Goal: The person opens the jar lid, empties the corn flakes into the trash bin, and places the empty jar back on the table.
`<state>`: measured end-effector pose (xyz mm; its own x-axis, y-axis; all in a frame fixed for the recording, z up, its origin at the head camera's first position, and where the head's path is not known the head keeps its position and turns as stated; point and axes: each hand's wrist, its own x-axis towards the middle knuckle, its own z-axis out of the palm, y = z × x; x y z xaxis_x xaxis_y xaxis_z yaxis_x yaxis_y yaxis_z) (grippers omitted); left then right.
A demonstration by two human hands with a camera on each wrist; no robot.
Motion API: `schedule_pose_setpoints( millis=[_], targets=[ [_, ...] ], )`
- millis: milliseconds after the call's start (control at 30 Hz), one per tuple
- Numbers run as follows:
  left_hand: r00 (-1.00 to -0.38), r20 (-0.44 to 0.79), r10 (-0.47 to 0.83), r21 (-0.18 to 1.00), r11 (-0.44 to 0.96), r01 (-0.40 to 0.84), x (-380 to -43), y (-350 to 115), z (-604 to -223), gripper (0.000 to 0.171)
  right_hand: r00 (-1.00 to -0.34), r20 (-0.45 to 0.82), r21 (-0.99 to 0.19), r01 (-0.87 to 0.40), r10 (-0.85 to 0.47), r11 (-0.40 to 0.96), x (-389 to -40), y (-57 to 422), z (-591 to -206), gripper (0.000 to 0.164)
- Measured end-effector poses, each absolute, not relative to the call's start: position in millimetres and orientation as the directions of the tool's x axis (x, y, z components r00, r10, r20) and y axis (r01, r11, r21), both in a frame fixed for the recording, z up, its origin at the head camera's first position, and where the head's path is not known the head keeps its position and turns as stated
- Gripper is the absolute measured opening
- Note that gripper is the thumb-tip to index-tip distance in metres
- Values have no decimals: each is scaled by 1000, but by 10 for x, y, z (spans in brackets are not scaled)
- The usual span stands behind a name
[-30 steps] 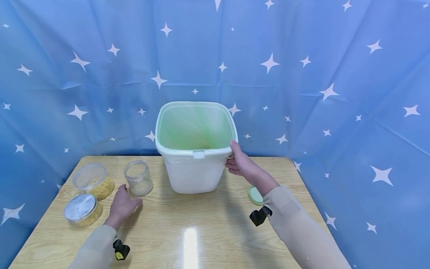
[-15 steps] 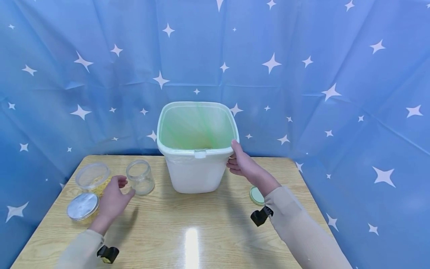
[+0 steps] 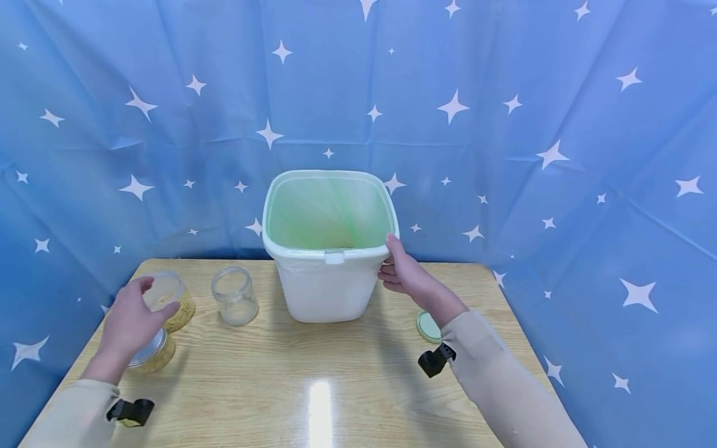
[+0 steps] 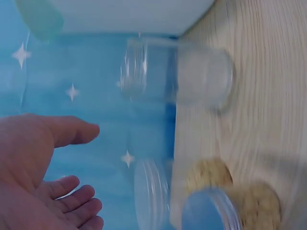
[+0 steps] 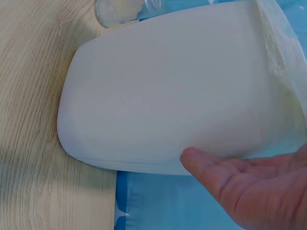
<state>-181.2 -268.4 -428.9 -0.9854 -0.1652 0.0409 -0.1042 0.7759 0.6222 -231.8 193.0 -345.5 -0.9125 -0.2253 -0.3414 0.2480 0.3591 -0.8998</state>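
Note:
My right hand (image 3: 406, 272) grips the rim of a white bin (image 3: 330, 289) with a pale green liner inside; the thumb lies at the rim, the fingers against the outer wall. In the right wrist view a fingertip presses the smooth side of the bin (image 5: 163, 91). My left hand (image 3: 129, 320) hovers with thumb and fingers spread apart, overlapping two jars in the head view. One is a clear tub (image 3: 182, 314) holding yellow bits. The other is a low jar (image 3: 159, 359) with a silver lid, partly hidden behind the hand. Nothing is in the left palm (image 4: 24, 163).
An uncovered glass jar (image 3: 238, 305) stands between the tub and the bin. A round green lid (image 3: 429, 326) lies right of the bin, partly behind my right forearm. The wooden table (image 3: 269, 386) meets a blue curtain (image 3: 336, 81) with white stars.
My left hand has moved left, away from beside the glass jar and over to the two jars at the left. The right hand and the bin keep their place.

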Motion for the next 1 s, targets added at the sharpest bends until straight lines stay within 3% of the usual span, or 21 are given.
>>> schedule_pose_setpoints(
  millis=[167,433,700,1000],
  targets=[
    [-984,-40,-175,620,768,-161,-1774,-2990,-4367,100,-913,-341,-900,248,-225,358,-2315,1931,-3453,91],
    [-968,-245,-54,715,664,-218,-1685,-3374,-4570,112,-912,-340,-900,246,-228,360,-2312,1932,-3457,90],
    [-959,-278,-58,783,565,-261,-1586,-3496,-4842,114,-914,-333,-900,235,-231,368,-2306,1931,-3455,91],
    [-977,-199,-75,877,430,-212,-1382,-3461,-5277,113,-915,-330,-901,231,-233,368,-2292,1933,-3439,89]
  ],
)
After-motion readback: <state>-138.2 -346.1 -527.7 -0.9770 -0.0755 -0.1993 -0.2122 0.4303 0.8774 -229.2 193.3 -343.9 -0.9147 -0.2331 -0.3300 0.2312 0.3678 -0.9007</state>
